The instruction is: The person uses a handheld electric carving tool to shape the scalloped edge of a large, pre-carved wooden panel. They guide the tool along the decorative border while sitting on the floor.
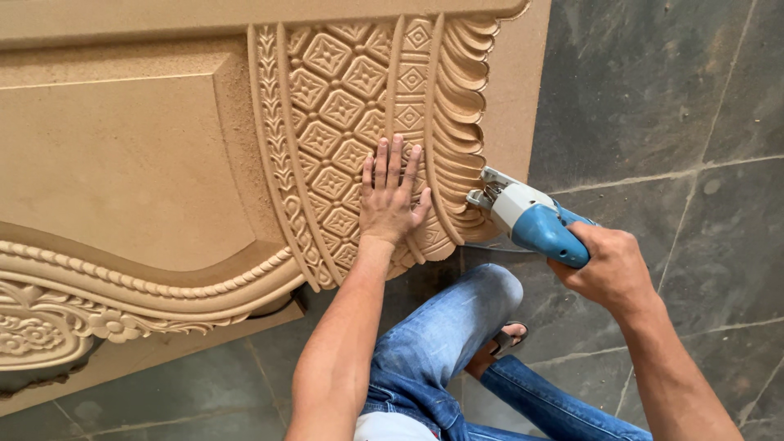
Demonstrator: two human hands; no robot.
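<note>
A large tan carved board (122,155) lies on the floor, with a diamond-lattice band, leaf border and scalloped edge. My left hand (390,196) presses flat on the lattice carving, fingers spread. My right hand (608,265) grips the blue handle of a blue-and-grey jigsaw (527,219). The saw's front end meets the scalloped edge of the board at its lower right. The blade itself is hidden by the tool body.
Dark grey stone floor tiles (670,98) surround the board on the right and below. My knees in blue jeans (445,327) and a sandalled foot (506,336) are folded just under the board's edge. A flat uncarved strip (518,90) of board lies beyond the scallops.
</note>
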